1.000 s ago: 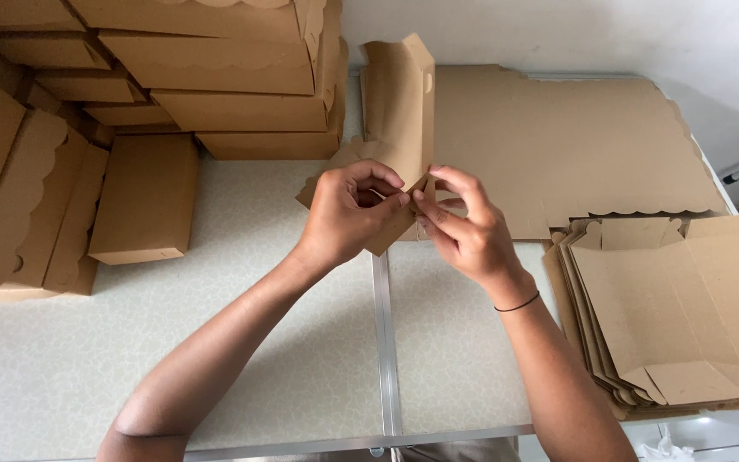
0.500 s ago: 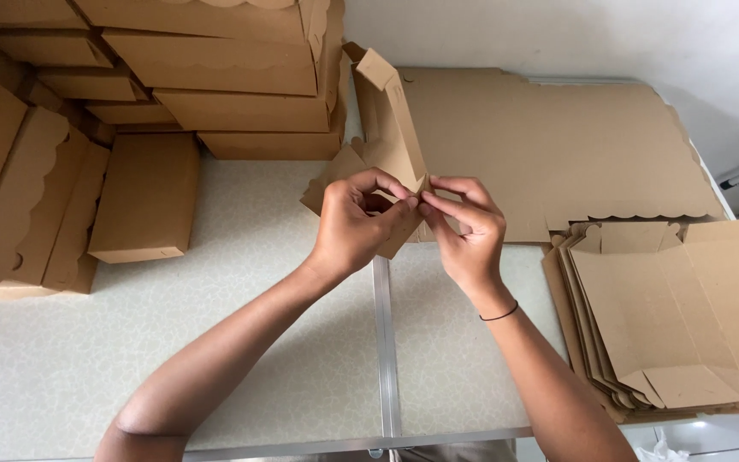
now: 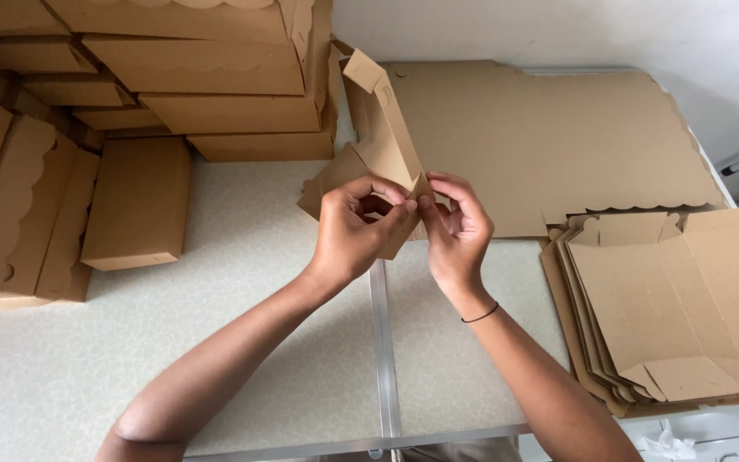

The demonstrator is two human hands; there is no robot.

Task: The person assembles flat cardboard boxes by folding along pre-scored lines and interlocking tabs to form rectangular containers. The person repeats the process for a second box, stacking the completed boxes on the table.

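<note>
Along the left edge of the worktop (image 3: 241, 342), scallop-edged folded boxes (image 3: 10, 205) lean in a row, with one closed box (image 3: 137, 202) lying flat just beside them. At the far left corner, stacked folded boxes (image 3: 207, 85) rise in layers. Near the middle, above the metal seam (image 3: 382, 342), my left hand (image 3: 357, 231) and my right hand (image 3: 455, 227) meet on a partly folded cardboard blank (image 3: 382, 137); its upper flap stands tilted toward the far edge. Left thumb and fingers are pressed together, pinching the blank's lower corner; the right fingertips (image 3: 428, 198) pinch the same corner from the other side, touching the left ones. Behind, a large flat cardboard sheet (image 3: 549, 145) lies against the far edge. At the right edge, a pile of flat unfolded blanks (image 3: 677, 308) overhangs the near corner.
</note>
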